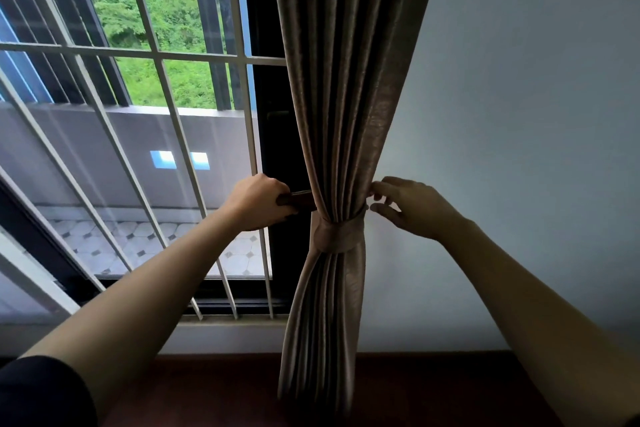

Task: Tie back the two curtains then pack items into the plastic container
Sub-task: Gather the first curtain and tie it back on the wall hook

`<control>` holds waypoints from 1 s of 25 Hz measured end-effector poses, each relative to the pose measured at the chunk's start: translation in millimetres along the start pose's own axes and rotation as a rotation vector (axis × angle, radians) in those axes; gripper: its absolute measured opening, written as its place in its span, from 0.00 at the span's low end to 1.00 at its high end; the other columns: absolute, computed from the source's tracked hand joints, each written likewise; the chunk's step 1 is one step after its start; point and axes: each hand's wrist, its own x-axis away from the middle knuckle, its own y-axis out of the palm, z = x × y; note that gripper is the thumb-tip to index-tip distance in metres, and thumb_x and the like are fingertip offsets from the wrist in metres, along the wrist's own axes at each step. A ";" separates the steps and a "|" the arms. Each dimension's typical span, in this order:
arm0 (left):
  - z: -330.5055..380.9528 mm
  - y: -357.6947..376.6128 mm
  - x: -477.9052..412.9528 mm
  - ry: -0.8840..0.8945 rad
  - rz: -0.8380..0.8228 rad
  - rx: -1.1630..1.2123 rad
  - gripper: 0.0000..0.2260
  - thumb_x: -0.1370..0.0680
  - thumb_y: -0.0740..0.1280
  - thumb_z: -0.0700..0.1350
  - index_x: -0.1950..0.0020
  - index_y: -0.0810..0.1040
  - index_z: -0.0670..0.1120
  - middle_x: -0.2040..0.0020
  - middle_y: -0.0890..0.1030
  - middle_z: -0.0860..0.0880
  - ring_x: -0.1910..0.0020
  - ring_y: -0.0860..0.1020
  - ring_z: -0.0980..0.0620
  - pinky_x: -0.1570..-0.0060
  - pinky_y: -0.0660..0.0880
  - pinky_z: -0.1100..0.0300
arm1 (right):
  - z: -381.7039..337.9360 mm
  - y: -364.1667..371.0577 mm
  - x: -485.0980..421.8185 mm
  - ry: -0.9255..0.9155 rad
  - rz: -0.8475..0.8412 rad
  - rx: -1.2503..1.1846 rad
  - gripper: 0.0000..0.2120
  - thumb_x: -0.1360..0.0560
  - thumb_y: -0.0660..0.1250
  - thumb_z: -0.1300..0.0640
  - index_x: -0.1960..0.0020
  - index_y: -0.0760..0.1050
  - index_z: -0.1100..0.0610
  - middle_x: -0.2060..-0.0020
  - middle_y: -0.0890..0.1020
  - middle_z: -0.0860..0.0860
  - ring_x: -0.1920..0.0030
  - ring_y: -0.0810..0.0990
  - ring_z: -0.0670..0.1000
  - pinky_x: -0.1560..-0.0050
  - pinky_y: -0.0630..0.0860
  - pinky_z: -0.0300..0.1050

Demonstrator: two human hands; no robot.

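Brown curtain (343,97), hung between barred window (138,55) and wall (519,80), was bunched at mid-height by a fabric tie (337,236); no container was in view. Risk, as judged: the tie could slide down or spring loose if either hand let go before fastening, spilling the pleats. Left hand (258,204), arm outstretched, gripped a dark strip (298,199) at the curtain's left edge; right hand (405,208), wrist raised, pinched the curtain's right edge between fingertips and thumb.
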 end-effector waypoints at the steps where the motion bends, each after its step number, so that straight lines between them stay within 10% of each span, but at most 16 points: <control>1: -1.5 -3.1 5.6 0.007 0.010 0.002 0.13 0.26 0.66 0.57 0.57 0.80 0.47 0.73 0.69 0.56 0.68 0.72 0.51 0.73 0.62 0.63 | -3.5 4.5 7.3 0.050 0.011 -0.152 0.22 0.24 0.65 0.52 0.32 0.67 0.53 0.46 0.78 0.48 0.52 0.79 0.48 0.53 0.75 0.36; 8: 18.9 -2.9 57.2 0.031 -0.059 0.230 0.15 0.25 0.66 0.54 0.65 0.77 0.44 0.73 0.75 0.51 0.72 0.75 0.53 0.70 0.70 0.63 | -28.8 44.3 12.9 0.263 0.006 -0.559 0.28 0.26 0.68 0.51 0.30 0.63 0.55 0.39 0.77 0.53 0.47 0.80 0.51 0.45 0.78 0.49; 14: 59.5 4.0 72.7 0.112 -0.012 0.326 0.16 0.23 0.65 0.53 0.67 0.72 0.46 0.74 0.70 0.57 0.74 0.71 0.58 0.70 0.67 0.69 | -51.4 58.7 4.3 0.235 0.131 -0.514 0.21 0.28 0.71 0.51 0.40 0.69 0.59 0.45 0.78 0.53 0.52 0.78 0.48 0.57 0.71 0.26; 19: 74.4 8.9 64.4 0.129 -0.049 0.411 0.09 0.22 0.63 0.50 0.57 0.74 0.45 0.65 0.69 0.59 0.68 0.72 0.61 0.69 0.67 0.72 | -42.6 59.4 7.3 0.203 0.202 -0.580 0.21 0.29 0.73 0.55 0.39 0.74 0.59 0.48 0.76 0.53 0.49 0.78 0.49 0.45 0.77 0.44; 25: 77.7 24.0 47.7 -0.034 -0.080 0.527 0.11 0.21 0.55 0.45 0.55 0.74 0.42 0.53 0.73 0.45 0.55 0.76 0.46 0.59 0.73 0.57 | -37.1 49.6 12.2 0.240 -0.049 -0.858 0.32 0.33 0.66 0.68 0.31 0.67 0.54 0.42 0.71 0.51 0.36 0.72 0.51 0.33 0.68 0.43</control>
